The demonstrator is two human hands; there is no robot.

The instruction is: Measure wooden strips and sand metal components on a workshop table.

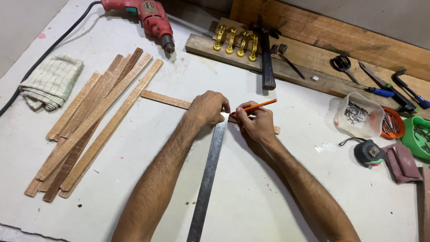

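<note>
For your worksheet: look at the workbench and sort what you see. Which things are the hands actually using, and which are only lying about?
In use:
left hand pressing the steel ruler
right hand holding the orange pencil
wooden strip lying under both hands

Lying about:
pile of wooden strips
red drill
hammer
folded cloth
tape measure
scissors

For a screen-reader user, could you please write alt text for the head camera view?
A person's left hand presses a steel ruler across a thin wooden strip on a white table, while the right hand holds an orange pencil at the ruler's edge. More wooden strips lie left.
</note>
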